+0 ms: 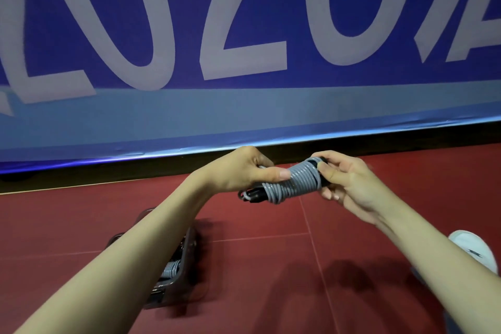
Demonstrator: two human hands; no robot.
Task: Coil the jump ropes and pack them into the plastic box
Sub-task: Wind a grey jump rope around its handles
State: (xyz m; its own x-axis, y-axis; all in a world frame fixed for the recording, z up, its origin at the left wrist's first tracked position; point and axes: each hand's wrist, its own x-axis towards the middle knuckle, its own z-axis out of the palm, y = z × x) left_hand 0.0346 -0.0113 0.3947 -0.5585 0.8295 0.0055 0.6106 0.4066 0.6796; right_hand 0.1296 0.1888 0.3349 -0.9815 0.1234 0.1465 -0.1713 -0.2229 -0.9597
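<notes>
- Head view: your left hand [244, 171] grips the grey jump rope [295, 180], thumb laid across its coils, holding it above the red floor [271, 266].
- Your right hand [349, 184] pinches the bundle's other end, fingers curled round the black handle tips there.
- The rope is wound tightly round its black handles [253, 196].
- The plastic box [187, 260] sits on the floor below your left forearm, another grey coil [170, 270] inside it.
- A blue banner [244, 35] hangs behind; a white shoe [474, 249] shows at right.
</notes>
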